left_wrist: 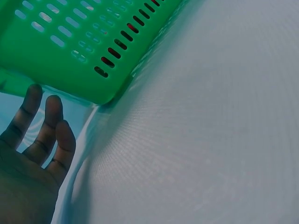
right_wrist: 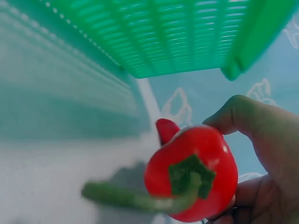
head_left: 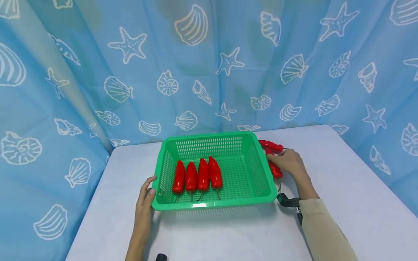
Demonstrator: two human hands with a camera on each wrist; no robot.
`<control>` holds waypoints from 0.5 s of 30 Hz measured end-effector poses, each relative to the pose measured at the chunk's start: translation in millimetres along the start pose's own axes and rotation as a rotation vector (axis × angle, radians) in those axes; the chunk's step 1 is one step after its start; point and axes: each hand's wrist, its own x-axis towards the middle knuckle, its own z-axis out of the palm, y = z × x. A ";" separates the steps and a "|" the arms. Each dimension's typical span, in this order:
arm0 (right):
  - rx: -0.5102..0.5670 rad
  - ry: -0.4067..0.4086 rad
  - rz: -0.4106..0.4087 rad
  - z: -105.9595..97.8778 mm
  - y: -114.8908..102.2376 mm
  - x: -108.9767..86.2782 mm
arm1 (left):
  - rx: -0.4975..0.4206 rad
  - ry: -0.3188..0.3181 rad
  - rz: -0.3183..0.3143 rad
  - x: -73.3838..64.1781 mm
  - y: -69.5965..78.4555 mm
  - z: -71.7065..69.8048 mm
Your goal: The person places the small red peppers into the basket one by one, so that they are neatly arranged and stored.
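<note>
A green plastic basket (head_left: 213, 204) with slotted walls stands on the table. Inside, several long red peppers (head_left: 203, 175) lie side by side towards the left, stems facing me. Just right of the basket, my right hand (head_left: 290, 161) grips another red pepper (head_left: 275, 170) between thumb and fingers. Its green stem points towards the camera in the right wrist view. Behind that one lies a further red pepper (head_left: 271, 146), close to the basket's right wall. My left hand (head_left: 143, 210) touches the basket's left rim, its fingers loosely extended beside the corner in the left wrist view.
The table (head_left: 212, 235) has a white cover. A blue curtain (head_left: 196, 61) with shell and starfish prints hangs directly behind it and along its sides. A black wrist-camera mount (head_left: 287, 201) sits at the right wrist, near the basket's front right corner.
</note>
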 end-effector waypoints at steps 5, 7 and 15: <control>0.074 -0.032 0.027 -15.0 2.4 -13.4 | 0.002 -0.002 -0.006 -2.3 -4.2 2.2; 0.093 -0.032 0.030 -24.5 3.5 -19.8 | -0.009 -0.010 0.005 -2.8 -5.5 4.3; 0.080 0.026 -0.005 -59.3 -5.3 -36.9 | -0.018 -0.010 0.010 -2.4 -5.8 4.8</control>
